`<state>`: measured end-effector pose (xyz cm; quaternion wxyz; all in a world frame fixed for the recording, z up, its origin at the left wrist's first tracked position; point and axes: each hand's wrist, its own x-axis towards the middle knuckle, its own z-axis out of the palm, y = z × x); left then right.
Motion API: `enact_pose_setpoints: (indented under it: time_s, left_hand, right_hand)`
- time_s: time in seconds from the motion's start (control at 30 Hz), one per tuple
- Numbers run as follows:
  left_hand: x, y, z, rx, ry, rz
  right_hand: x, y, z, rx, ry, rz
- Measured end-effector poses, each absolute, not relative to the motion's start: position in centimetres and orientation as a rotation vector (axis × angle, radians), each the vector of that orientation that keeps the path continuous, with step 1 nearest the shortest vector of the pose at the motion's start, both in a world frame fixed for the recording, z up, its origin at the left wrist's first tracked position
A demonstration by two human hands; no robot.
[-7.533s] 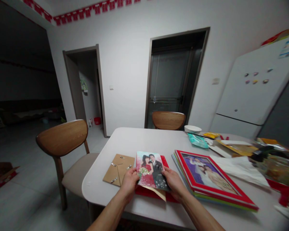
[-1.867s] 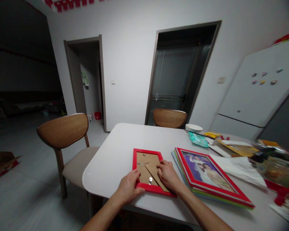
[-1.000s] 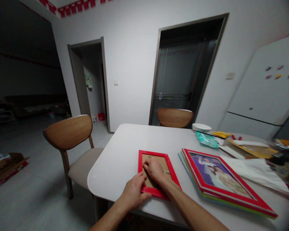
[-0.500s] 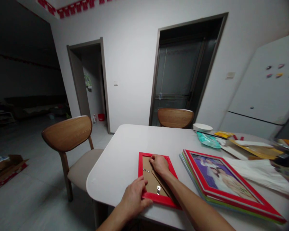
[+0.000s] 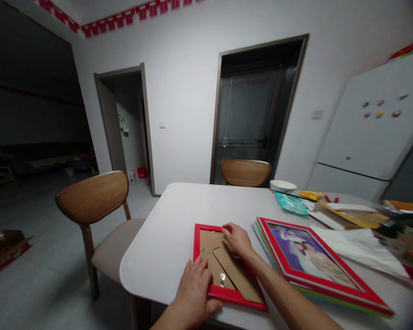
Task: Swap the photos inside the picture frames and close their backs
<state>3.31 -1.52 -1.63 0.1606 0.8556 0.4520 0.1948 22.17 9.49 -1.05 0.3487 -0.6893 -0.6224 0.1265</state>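
Note:
A red picture frame (image 5: 235,297) lies face down on the white table, its brown backing board (image 5: 214,264) showing with a slanted stand flap and small metal clips. My left hand (image 5: 195,285) holds the lower left corner, fingers over the left side and thumb by the bottom edge. Across from it, my right hand (image 5: 238,239) has its fingers bent over the upper right edge; its palm and wrist hide part of that side. To the right lies a stack of frames, topped by a red-framed photo (image 5: 309,252) of people in pale clothes.
White paper (image 5: 361,245), a teal packet (image 5: 291,203), a white bowl (image 5: 282,185) and a yellow envelope (image 5: 354,214) crowd the table's right side. Wooden chairs stand at the left (image 5: 96,197) and the far side (image 5: 246,172). An open carton (image 5: 7,250) sits on the floor.
My right hand has moved from over the backing board to the frame's upper right edge, uncovering a clip at the top. My left hand stays at the lower left corner. The view has shifted slightly.

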Motion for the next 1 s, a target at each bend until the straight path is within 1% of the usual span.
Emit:
enact_pose_setpoints:
  time_s: [0.13,0.23,0.3,0.4,0.43,0.47,0.6,0.67,0.73,0.83,0.93,1.0]
  left_hand:
    - [4.3,-1.6,-1.3,2.473,1.238,0.600]
    - [4.4,-1.7,-0.1,2.425,1.200,0.773]
    - [4.4,-1.8,1.0,2.312,1.159,0.938]
    - [4.8,-2.1,1.8,2.106,1.158,1.072]
    - [5.0,-2.2,1.7,2.070,1.186,1.055]
    - [5.2,-2.3,1.4,2.065,1.216,1.011]
    - [6.0,-2.0,-0.9,2.219,1.287,0.833]
    - [6.3,-1.6,-1.2,2.309,1.243,0.900]
    - [6.4,-1.2,-0.5,2.301,1.164,1.093]
    - [6.2,-0.7,2.2,2.045,1.137,1.389]
    - [6.6,-0.7,4.9,1.587,1.179,1.542]
    - [7.7,-1.2,5.9,1.322,1.067,1.598]
  right_hand:
    - [24.4,5.4,-1.5,-1.743,-1.451,0.419]
    - [24.6,2.3,-1.9,-1.722,-1.297,0.504]
    - [23.9,0.7,-1.9,-1.603,-1.178,0.748]
    - [22.0,-0.9,-1.6,-1.138,-0.908,1.339]
    - [21.3,-1.2,-1.5,-0.988,-0.825,1.447]
    - [20.7,-1.4,-1.4,-0.887,-0.774,1.482]
    - [19.1,-1.8,0.1,-0.773,-0.721,1.417]
    - [18.8,-1.8,1.7,-0.764,-0.757,1.378]
    - [18.7,-1.9,3.4,-0.780,-0.824,1.347]
    - [18.2,-1.9,4.7,-0.918,-0.917,1.295]
    - [17.6,-1.9,3.8,-0.998,-0.933,1.205]
    - [17.6,-2.0,2.7,-0.947,-0.876,1.216]
